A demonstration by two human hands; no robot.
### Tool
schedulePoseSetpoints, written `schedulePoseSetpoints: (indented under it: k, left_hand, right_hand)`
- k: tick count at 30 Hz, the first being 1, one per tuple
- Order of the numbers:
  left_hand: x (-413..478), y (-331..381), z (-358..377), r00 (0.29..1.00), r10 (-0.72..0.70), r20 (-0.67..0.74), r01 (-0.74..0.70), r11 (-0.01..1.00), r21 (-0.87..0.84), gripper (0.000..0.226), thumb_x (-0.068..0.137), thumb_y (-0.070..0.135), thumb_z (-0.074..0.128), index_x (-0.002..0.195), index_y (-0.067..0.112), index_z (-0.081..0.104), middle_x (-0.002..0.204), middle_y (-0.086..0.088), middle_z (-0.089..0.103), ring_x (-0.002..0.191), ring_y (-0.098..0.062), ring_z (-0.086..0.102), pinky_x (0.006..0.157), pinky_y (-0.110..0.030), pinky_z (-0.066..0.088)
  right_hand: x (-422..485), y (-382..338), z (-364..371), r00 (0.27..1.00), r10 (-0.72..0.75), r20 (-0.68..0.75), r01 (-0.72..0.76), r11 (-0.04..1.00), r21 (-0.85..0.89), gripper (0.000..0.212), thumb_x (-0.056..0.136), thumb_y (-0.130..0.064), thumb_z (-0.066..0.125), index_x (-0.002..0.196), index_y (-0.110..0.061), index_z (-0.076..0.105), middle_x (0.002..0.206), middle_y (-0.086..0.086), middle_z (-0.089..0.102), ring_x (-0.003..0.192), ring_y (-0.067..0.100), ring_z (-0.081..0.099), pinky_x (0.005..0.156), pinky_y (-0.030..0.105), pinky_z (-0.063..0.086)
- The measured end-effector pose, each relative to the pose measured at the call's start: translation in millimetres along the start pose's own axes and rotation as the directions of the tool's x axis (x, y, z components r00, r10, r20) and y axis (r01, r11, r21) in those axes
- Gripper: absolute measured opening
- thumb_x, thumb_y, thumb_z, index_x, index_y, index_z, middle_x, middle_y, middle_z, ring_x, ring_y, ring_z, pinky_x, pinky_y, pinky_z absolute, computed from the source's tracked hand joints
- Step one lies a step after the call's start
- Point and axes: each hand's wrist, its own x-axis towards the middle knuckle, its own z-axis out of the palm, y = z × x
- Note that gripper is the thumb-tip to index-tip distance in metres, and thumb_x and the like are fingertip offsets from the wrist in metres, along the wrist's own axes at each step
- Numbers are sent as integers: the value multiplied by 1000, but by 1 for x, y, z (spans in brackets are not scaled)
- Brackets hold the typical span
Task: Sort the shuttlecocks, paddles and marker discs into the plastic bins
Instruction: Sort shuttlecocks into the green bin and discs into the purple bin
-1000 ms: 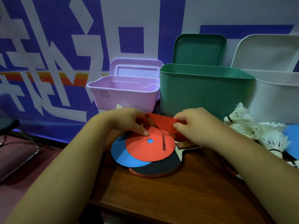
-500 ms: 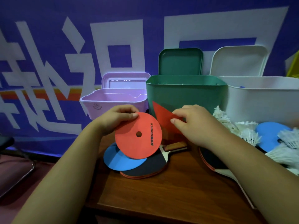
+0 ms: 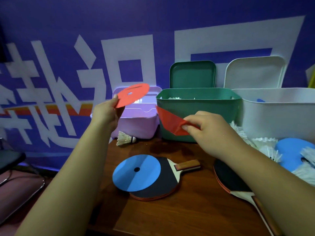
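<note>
My left hand (image 3: 106, 113) pinches a red marker disc (image 3: 132, 96) and holds it raised over the purple bin (image 3: 138, 126). Another red disc (image 3: 170, 122), bent, is gripped in my right hand (image 3: 209, 132) in front of the green bin (image 3: 199, 114), which holds white shuttlecocks. A blue disc (image 3: 136, 172) lies on a black paddle (image 3: 163, 184) on the table. A second paddle (image 3: 230, 181) lies partly under my right forearm. One shuttlecock (image 3: 125, 140) lies by the purple bin. More shuttlecocks (image 3: 265, 142) and a blue disc (image 3: 293, 152) sit at the right.
The white bin (image 3: 279, 113) stands at the far right with its lid open behind it. The wooden table (image 3: 170, 215) ends at the left near my left forearm; a dark chair (image 3: 10, 160) stands beyond that edge. A purple banner wall is right behind the bins.
My left hand lifted the red disc off the blue disc and up over the purple bin. My right hand rose slightly with the bent red disc. The view shifted left and down.
</note>
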Motion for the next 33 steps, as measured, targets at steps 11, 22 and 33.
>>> schedulePoseSetpoints:
  k: [11,22,33]
  left_hand:
    - [-15,-13,2,991,133,-24,-86,754,652,23,94,1,50,95,17,67,89,-11,66,83,-29,64,76,-42,57]
    - [-110,-35,128,824,342,452,-561,608,562,22,92,13,55,97,26,72,91,9,72,79,-9,65,63,-24,50]
    - [-172,-73,230,486,-11,874,-795,410,447,16,97,22,61,102,30,74,90,14,69,77,-1,61,64,-17,44]
  right_hand:
    - [-7,3,-22,1000,-1,22,0,999,45,15,101,-34,67,107,-42,78,88,-10,64,87,5,59,80,35,50]
    - [-19,31,-106,951,123,-283,-73,981,179,17,101,-30,70,112,-35,81,95,-17,76,83,-1,64,81,20,48]
    - [-3,133,-180,826,168,-539,-357,895,-268,21,105,-29,57,110,-21,75,95,7,63,94,34,57,76,34,37]
